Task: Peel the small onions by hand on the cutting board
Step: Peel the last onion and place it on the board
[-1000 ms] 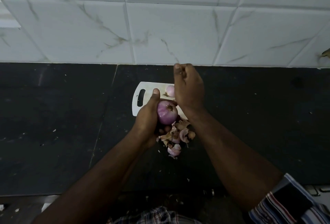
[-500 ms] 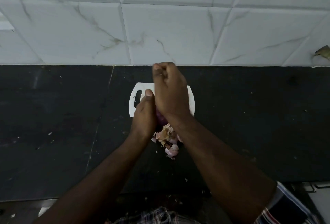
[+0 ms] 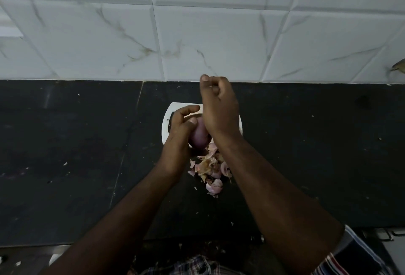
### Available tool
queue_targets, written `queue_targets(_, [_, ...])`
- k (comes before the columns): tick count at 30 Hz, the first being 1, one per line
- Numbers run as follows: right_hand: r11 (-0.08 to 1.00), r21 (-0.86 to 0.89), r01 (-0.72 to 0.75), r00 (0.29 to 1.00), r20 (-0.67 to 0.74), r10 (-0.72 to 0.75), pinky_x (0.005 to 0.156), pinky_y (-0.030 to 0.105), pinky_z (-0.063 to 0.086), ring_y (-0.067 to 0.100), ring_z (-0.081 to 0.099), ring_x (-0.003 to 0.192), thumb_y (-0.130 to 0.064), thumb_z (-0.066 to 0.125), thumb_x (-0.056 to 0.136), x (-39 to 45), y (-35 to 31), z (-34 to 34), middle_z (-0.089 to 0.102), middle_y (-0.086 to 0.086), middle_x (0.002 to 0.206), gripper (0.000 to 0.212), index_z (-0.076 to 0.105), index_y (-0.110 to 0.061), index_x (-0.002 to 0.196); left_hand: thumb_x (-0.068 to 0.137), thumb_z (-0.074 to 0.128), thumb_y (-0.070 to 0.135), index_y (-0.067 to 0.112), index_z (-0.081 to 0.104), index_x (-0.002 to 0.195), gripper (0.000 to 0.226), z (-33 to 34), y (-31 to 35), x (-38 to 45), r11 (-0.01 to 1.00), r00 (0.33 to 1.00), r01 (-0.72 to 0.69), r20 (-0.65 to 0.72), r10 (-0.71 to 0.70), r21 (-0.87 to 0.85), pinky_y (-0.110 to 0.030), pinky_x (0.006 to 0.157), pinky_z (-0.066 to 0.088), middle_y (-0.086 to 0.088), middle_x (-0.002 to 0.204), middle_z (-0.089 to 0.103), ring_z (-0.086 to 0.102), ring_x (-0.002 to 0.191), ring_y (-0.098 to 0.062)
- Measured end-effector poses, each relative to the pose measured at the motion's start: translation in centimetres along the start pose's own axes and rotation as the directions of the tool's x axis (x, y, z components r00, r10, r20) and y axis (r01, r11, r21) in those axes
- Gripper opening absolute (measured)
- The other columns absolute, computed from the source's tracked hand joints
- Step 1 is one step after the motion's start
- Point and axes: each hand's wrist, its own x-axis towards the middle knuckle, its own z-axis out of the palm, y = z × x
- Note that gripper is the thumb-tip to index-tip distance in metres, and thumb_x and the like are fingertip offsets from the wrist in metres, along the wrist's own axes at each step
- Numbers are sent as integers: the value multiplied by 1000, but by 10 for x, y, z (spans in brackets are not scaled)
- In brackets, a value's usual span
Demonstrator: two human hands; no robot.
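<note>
My left hand point(image 3: 180, 134) grips a purple small onion point(image 3: 199, 136) just above the white cutting board point(image 3: 166, 121), thumb stretched over its top. My right hand point(image 3: 219, 108) is raised beside and above the onion, fingers curled in and thumb tip up; whether it pinches a scrap of skin is too small to tell. The right wrist hides the board's right half and anything lying there. A heap of pink and tan onion peels point(image 3: 211, 169) lies on the black counter just in front of the board.
The black stone counter point(image 3: 65, 154) spreads to both sides, dotted with small skin flecks. A white marbled tile wall point(image 3: 197, 33) stands right behind the board. A striped cloth point(image 3: 359, 259) sits at the lower right by the counter's front edge.
My right hand has lifted up and to the right off the onion, uncovering it. My left thumb has spread over the onion's top. The peel heap lies as before.
</note>
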Motion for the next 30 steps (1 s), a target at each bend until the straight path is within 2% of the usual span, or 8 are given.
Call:
queue_targets(4, [986,-85,143,989,-14,-145,88,38,52,10,64,93,-51,50,97,-13,10,17,67,-9,94,32,62,-22,99,109,36,39,13,68,111,41,16,12,4,973,976,126,-150,-156,-193,-37,65,59,-9,97,76,73,86,-27])
queue_targets(6, [972,-118,203,977,-44,-210,87,41,53,10,64,94,-53,45,96,-18,19,21,68,-9,95,37,64,-21,102,106,43,22,13,67,96,28,17,10,7,990,969,80,-224,-104,-113,-31,57,52,-4,79,70,65,73,-22])
queue_targets(9, [975,-128,182,980,-59,-191,86,36,51,11,63,93,-48,45,96,-15,28,18,68,-7,97,37,65,-18,102,101,48,17,20,68,95,21,12,-2,9,999,953,-8,-303,-6,-44,-36,63,48,-8,87,68,61,78,-24])
queue_targets(14, [994,-77,-80,994,-81,74,82,32,46,15,63,94,-44,49,102,2,31,1,66,-6,95,26,60,-20,98,102,54,15,25,59,122,24,4,-3,6,997,979,-29,-204,14,-70,-33,61,51,-8,108,74,65,79,-15])
queue_targets(19, [997,-11,70,997,-8,-70,84,22,48,2,63,91,-45,53,100,-14,11,21,66,-13,90,16,57,-33,91,94,53,20,20,64,127,35,12,-7,8,986,970,17,-238,-57,-168,-37,74,52,-8,116,69,66,95,-22])
queue_targets(22, [990,-105,93,996,8,-92,87,30,49,6,62,92,-50,52,98,-13,30,22,67,-10,93,25,61,-28,96,92,52,21,43,75,107,35,4,-10,1,998,967,-56,-251,47,-28,-50,86,58,-3,141,60,64,120,-30])
queue_targets(27, [961,-239,-139,987,40,153,86,35,48,18,65,98,-59,42,99,2,62,2,70,-3,98,44,63,-21,104,100,53,33,33,53,141,41,-9,-7,-6,978,991,97,-71,-111,-187,-34,63,58,-5,126,72,73,91,-25])
queue_targets(30, [976,-211,-49,997,53,62,80,33,49,13,66,89,-58,44,99,-3,54,10,69,-5,91,41,62,-21,104,91,54,54,28,46,147,62,-9,-4,-3,941,975,216,8,-222,-259,-34,58,59,-11,121,74,74,84,-30])
